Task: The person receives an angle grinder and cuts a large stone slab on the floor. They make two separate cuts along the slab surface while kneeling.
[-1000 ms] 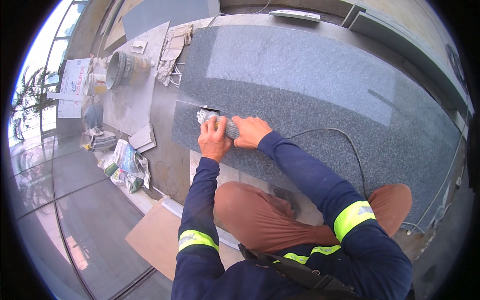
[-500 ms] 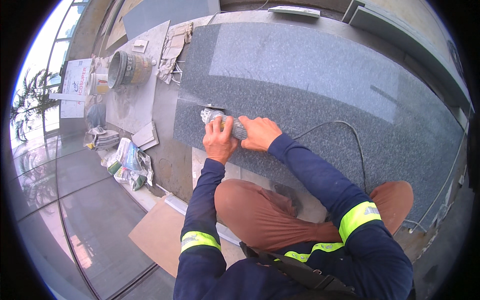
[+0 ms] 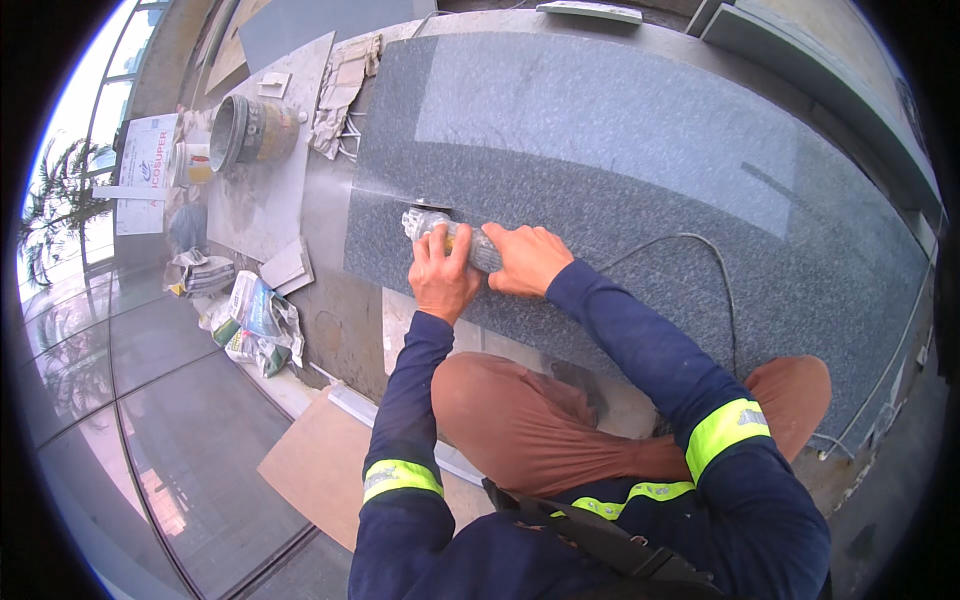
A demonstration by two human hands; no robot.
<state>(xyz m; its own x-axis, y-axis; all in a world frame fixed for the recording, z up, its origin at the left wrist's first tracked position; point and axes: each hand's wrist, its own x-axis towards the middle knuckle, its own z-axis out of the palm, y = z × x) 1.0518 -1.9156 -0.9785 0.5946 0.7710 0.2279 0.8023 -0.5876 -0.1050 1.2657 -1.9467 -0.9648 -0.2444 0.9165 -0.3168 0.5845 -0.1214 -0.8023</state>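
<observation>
A dusty angle grinder [image 3: 463, 247] lies low over the large speckled grey stone slab [image 3: 610, 190], its dark disc [image 3: 432, 207] at the left part of the slab, where a pale cut line and a spray of dust run off to the left. My left hand [image 3: 443, 275] grips the front of the grinder, fingers curled over it. My right hand [image 3: 526, 260] holds the grinder's rear body, thumb along it. A black cable [image 3: 712, 275] loops across the slab to the right. My bent knees [image 3: 478, 405] are at the slab's near edge.
To the left are a bucket [image 3: 255, 133], a smaller tub [image 3: 191, 165], crumpled bags [image 3: 262, 320], torn cardboard [image 3: 338, 95], tile offcuts [image 3: 288, 268] and glossy floor tiles [image 3: 200, 440]. A tan board [image 3: 310, 470] lies at lower left. Stone strips [image 3: 800, 78] line the far right edge.
Over the last second both hands and the grinder have moved slightly rightward along the cut line. The dust spray to the left of the disc looks more visible.
</observation>
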